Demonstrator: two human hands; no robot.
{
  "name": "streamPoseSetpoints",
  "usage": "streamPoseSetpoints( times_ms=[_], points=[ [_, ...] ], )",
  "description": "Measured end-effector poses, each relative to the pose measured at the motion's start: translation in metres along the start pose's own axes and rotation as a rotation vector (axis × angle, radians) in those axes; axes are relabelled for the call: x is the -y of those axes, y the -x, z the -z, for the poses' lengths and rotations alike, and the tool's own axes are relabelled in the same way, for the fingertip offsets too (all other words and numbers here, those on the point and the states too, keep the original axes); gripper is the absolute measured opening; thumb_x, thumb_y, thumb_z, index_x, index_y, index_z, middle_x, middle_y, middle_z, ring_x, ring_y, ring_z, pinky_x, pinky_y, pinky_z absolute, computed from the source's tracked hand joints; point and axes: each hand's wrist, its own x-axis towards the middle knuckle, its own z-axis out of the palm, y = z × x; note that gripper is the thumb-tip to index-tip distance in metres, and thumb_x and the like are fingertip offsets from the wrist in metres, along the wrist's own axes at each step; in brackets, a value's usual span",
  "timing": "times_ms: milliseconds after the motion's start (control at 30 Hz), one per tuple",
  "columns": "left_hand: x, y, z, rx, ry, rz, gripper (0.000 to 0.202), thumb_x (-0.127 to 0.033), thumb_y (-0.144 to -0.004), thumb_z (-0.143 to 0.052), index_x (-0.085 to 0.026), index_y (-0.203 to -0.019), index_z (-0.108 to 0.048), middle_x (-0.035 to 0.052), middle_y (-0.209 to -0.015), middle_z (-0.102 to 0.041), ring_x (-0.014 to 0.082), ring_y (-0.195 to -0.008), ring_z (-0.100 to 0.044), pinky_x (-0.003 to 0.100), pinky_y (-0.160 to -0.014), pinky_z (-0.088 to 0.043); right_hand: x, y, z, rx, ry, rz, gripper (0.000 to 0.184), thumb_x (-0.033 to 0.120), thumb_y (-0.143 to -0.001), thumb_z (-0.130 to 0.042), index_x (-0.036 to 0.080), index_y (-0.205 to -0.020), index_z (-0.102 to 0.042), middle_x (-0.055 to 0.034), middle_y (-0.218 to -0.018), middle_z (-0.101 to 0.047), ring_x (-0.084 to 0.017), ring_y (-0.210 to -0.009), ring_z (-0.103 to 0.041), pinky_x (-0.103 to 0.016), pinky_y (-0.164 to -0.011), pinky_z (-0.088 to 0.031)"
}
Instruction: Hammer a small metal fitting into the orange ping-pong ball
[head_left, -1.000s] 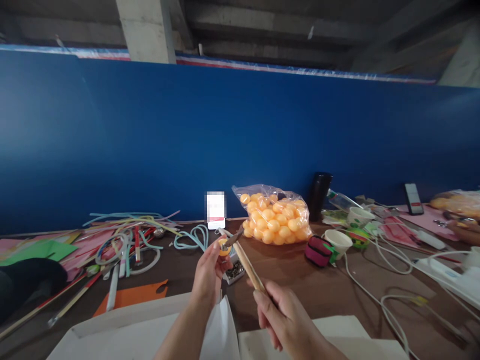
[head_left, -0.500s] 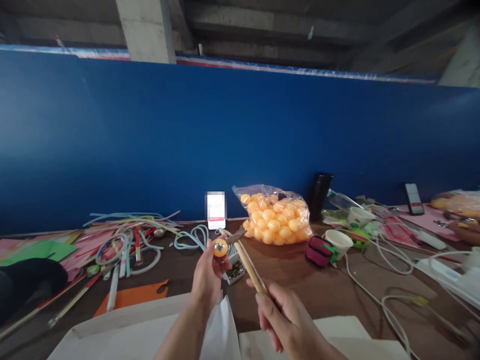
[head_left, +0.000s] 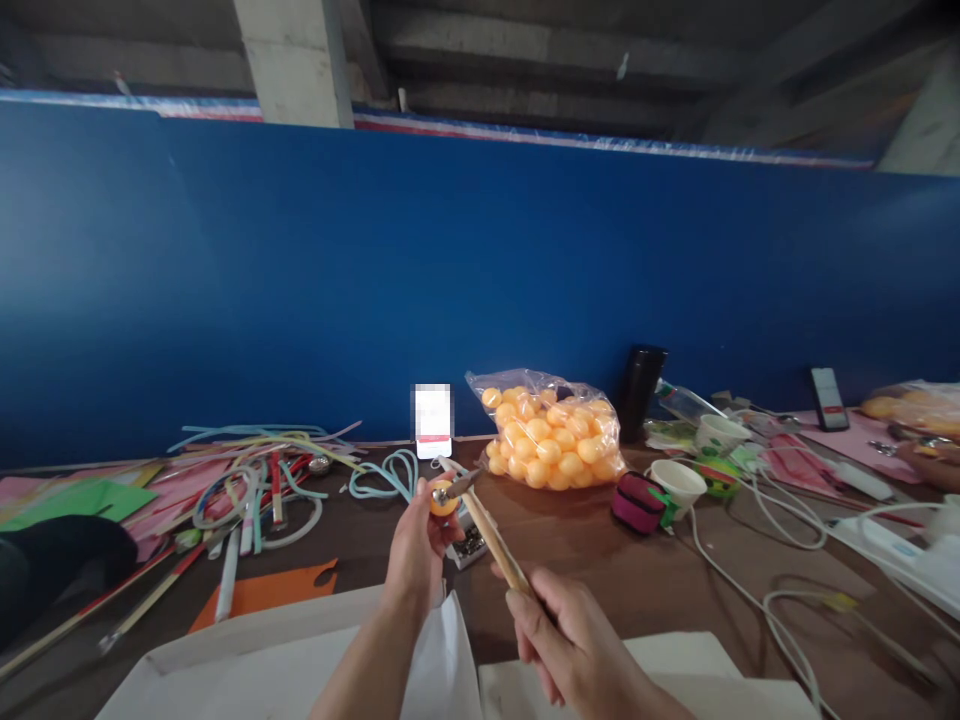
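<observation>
My left hand [head_left: 415, 545] pinches an orange ping-pong ball [head_left: 444, 508] between thumb and fingers. A small shiny metal piece shows on the ball's near face, partly covered by the hammer head. My right hand [head_left: 562, 630] is wrapped round the wooden handle of a hammer [head_left: 496, 548]. Its dark metal head lies at the ball's face, seemingly touching the shiny piece. Just behind and below the ball, a small box [head_left: 469, 550] of little metal parts is partly hidden by my left hand and the hammer.
A clear bag of orange balls [head_left: 551, 440] stands behind the hammer, beside a lit phone [head_left: 433, 425]. Tubes and sticks [head_left: 255, 490] clutter the left. To the right are a purple pouch [head_left: 637, 502], a paper cup [head_left: 677, 485] and white cables [head_left: 772, 600]. White sheets [head_left: 277, 660] lie in front.
The hammer has swung left, bringing its head from beside the ball onto the ball's face. My left hand still holds the ball in nearly the same place.
</observation>
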Motion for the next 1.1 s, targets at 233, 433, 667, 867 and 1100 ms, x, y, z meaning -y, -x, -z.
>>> streamPoseSetpoints(
  times_ms=[233,433,667,867,1100],
  points=[
    [0.0032,-0.0016,0.0025,-0.013,-0.063,-0.021,0.053,-0.054,-0.078,-0.061,-0.012,-0.109,-0.065,0.0017,-0.07,-0.055,0.01,-0.057,-0.048,0.022,-0.051,-0.044,0.0025,0.0008,0.0004,0.012,0.029,0.006,0.048,0.055,-0.093,-0.038,0.015,-0.11,-0.058,0.004,-0.059,-0.05,-0.007,-0.039,-0.042,-0.017,-0.039,-0.032],
    [0.0036,-0.0015,0.002,-0.01,-0.111,-0.047,0.051,-0.053,-0.079,-0.06,-0.012,-0.11,-0.065,0.001,-0.069,-0.053,0.01,-0.058,-0.048,0.023,-0.052,-0.044,0.0027,0.0008,0.0011,0.007,0.043,0.015,0.047,0.054,-0.094,-0.035,0.015,-0.11,-0.056,0.0039,-0.061,-0.051,-0.007,-0.041,-0.043,-0.018,-0.041,-0.034],
    [0.0048,-0.0006,0.0016,-0.035,-0.126,-0.063,0.05,-0.053,-0.074,-0.066,-0.014,-0.105,-0.068,-0.0002,-0.068,-0.054,0.0088,-0.055,-0.047,0.023,-0.053,-0.045,0.0037,0.001,0.0007,0.003,0.075,0.016,0.044,0.053,-0.094,-0.037,0.016,-0.098,-0.059,0.0037,-0.059,-0.05,-0.007,-0.041,-0.045,-0.018,-0.041,-0.033],
    [0.0023,0.0,-0.0004,-0.057,-0.134,-0.065,0.05,-0.054,-0.071,-0.068,-0.014,-0.101,-0.069,0.0006,-0.069,-0.055,0.0093,-0.056,-0.049,0.022,-0.052,-0.046,0.0038,0.0008,-0.0002,-0.003,0.108,0.031,0.042,0.053,-0.094,-0.038,0.017,-0.09,-0.059,0.0031,-0.06,-0.052,-0.008,-0.042,-0.044,-0.018,-0.042,-0.034],
    [0.0044,-0.002,0.0025,-0.048,-0.133,-0.072,0.05,-0.053,-0.073,-0.067,-0.013,-0.103,-0.068,0.0002,-0.069,-0.055,0.0088,-0.055,-0.049,0.022,-0.053,-0.046,0.0049,0.0004,-0.0003,-0.002,0.097,0.02,0.042,0.053,-0.094,-0.038,0.016,-0.091,-0.059,0.0028,-0.06,-0.052,-0.008,-0.042,-0.045,-0.018,-0.041,-0.034]
  ],
)
